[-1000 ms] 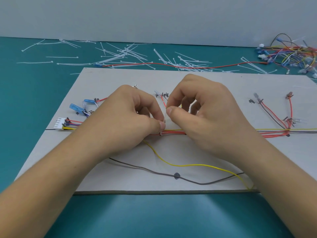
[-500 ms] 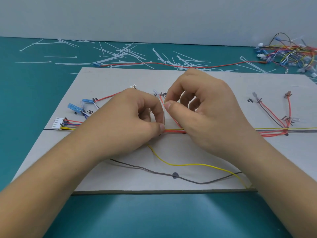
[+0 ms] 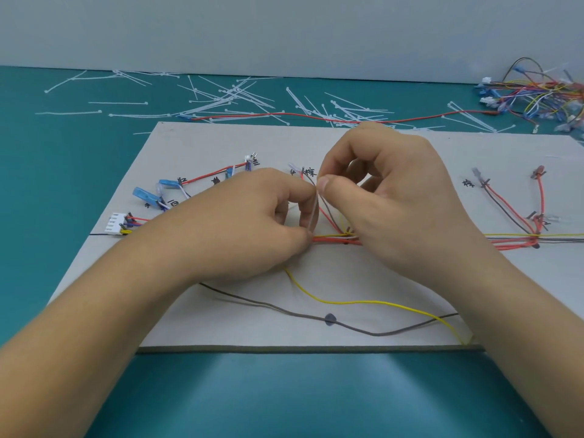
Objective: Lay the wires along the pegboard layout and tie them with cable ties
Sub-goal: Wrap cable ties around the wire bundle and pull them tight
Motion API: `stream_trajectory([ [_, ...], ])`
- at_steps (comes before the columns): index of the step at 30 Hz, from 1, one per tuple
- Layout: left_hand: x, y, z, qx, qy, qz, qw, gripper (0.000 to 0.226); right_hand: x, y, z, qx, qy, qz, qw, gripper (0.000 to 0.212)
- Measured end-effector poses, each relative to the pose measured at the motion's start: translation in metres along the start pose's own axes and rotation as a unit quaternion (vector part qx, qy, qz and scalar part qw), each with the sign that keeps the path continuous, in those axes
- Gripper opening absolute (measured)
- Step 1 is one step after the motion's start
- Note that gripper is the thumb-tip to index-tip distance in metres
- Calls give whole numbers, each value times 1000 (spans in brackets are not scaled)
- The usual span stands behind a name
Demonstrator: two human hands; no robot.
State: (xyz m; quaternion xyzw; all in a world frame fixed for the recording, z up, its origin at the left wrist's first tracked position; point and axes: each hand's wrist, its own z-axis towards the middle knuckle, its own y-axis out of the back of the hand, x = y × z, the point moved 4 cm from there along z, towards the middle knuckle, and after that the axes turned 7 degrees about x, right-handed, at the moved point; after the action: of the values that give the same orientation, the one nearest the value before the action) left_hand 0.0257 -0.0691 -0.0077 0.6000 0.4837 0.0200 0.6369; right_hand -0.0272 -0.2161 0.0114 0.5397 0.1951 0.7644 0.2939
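Note:
A grey layout board (image 3: pixel 379 279) lies on the teal table and carries a bundle of red, yellow and grey wires (image 3: pixel 331 240) along its middle line. My left hand (image 3: pixel 240 226) pinches the bundle at the board's centre. My right hand (image 3: pixel 388 191) pinches the tail of a clear cable tie (image 3: pixel 313 213), which stands nearly upright from the bundle between the two hands. A loose yellow wire (image 3: pixel 363 301) and a grey wire (image 3: pixel 373 333) sag toward the board's near edge.
Several white cable ties (image 3: pixel 221 99) lie scattered behind the board, crossed by a long red wire (image 3: pixel 316 116). A heap of coloured wires (image 3: pixel 543 93) sits at the far right. A white connector (image 3: pixel 116 223) and blue terminals (image 3: pixel 145 196) lie on the board's left side.
My right hand has risen, drawing the cable tie's tail up from the bundle. My left hand has stayed pinching the bundle at the same spot.

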Motion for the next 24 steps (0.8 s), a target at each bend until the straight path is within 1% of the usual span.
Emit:
stream_trajectory([
  [5,1,-2,3,-5,17,50,999,8,1,8,1,-36,-6,12,999,12],
  [16,0,-1,4,-19,34,48,998,7,-3,8,0,-54,-34,2,998,10],
  [19,-1,-1,2,-35,38,36,998,8,-3,8,0,-48,-42,-2,998,11],
  [21,0,-2,0,-55,43,19,997,9,-4,10,0,-22,-53,-3,998,11],
  [24,1,-5,-2,-73,40,1,997,11,-9,11,-2,17,-91,-1,996,5],
])
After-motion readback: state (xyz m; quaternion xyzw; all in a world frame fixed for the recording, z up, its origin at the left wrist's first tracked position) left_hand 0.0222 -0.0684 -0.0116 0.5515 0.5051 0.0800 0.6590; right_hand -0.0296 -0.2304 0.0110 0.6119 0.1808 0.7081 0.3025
